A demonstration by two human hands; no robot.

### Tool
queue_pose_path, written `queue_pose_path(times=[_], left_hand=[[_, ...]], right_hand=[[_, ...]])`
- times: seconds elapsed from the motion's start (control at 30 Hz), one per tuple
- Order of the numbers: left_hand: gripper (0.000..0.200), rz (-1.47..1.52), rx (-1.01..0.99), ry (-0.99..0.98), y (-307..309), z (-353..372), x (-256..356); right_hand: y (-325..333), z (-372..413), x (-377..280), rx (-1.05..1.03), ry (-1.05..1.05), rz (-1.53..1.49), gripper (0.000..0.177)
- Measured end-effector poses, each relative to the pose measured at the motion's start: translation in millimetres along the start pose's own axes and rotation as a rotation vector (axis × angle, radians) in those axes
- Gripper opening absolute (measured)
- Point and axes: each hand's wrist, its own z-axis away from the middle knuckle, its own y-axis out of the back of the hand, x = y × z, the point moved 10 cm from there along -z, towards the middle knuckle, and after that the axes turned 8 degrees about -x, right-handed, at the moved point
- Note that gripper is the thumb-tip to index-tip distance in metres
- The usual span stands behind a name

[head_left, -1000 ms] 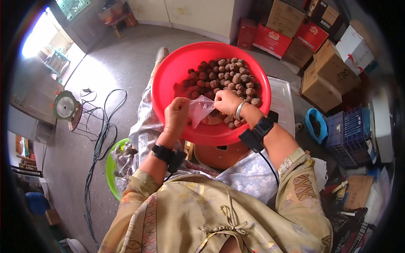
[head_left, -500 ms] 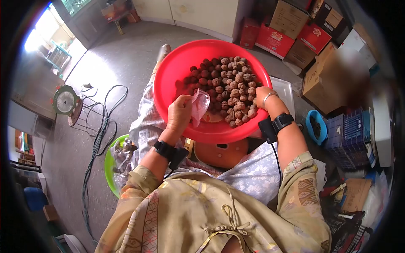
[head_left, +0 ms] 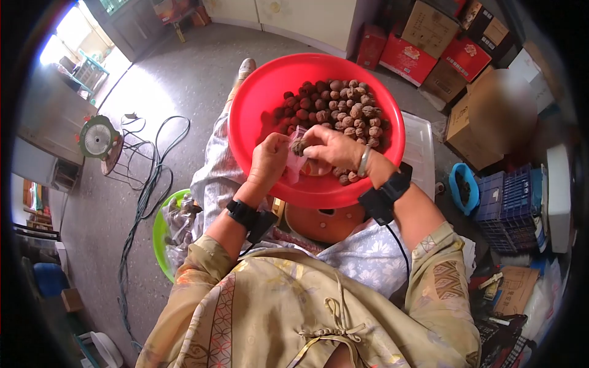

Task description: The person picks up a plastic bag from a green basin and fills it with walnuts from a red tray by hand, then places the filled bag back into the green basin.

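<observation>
A wide red basin (head_left: 251, 92) rests over my lap, with many brown walnuts (head_left: 356, 110) heaped toward its right side. My left hand (head_left: 269, 161) is closed on the edge of a small clear plastic bag (head_left: 294, 167) above the basin's near left part. At the mouth of that bag, my right hand (head_left: 334, 148) pinches a single walnut (head_left: 299, 147) between thumb and fingers. Both hands are close together, and the fingertips of the left are partly hidden by the plastic.
A green basin (head_left: 161, 242) with filled plastic bags stands on the floor at left. Beyond it are cables (head_left: 147, 184) and a round fan-like device (head_left: 98, 140). At right are a blue bowl (head_left: 453, 184), a blue crate (head_left: 504, 202) and cardboard boxes (head_left: 429, 30).
My right hand has moved left from the walnut heap to the bag, now with a walnut in its fingers. My left hand still holds the bag. The view has shifted slightly.
</observation>
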Motion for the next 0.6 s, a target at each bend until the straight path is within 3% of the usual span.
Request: queue_pose_path(times=[0.07,0.1,0.2,0.3,0.43,0.47,0.53,0.6], left_hand=[[0.014,-0.004,0.029,0.019,4.7,2.0,2.5],[0.013,-0.001,0.057,0.039,10.2,3.2,2.6],[0.013,-0.082,0.078,0.024,9.2,0.1,-3.1],[0.014,-0.069,0.086,0.012,8.4,1.0,-4.3],[0.014,-0.095,0.104,-0.014,13.5,1.2,-1.4],[0.013,-0.095,0.096,-0.002,13.1,0.8,-1.7],[0.013,-0.094,0.081,0.012,13.2,1.0,1.3],[0.013,-0.065,0.062,0.04,13.8,1.6,-1.0]], right_hand=[[3.3,-13.9,12.1,0.062,-0.037,0.241,0.025],[4.1,-18.3,-11.5,0.178,0.171,0.619,0.028],[16.7,-23.4,4.2,0.192,0.033,0.793,0.039],[14.0,-24.2,-1.9,0.222,0.084,0.835,0.038],[14.3,-19.2,-20.9,0.257,0.28,0.759,0.026],[17.7,-17.7,-21.5,0.256,0.276,0.758,0.026],[26.8,-17.5,-3.0,0.154,0.069,0.29,0.02],[38.2,-9.2,-12.1,0.178,0.086,0.242,0.013]])
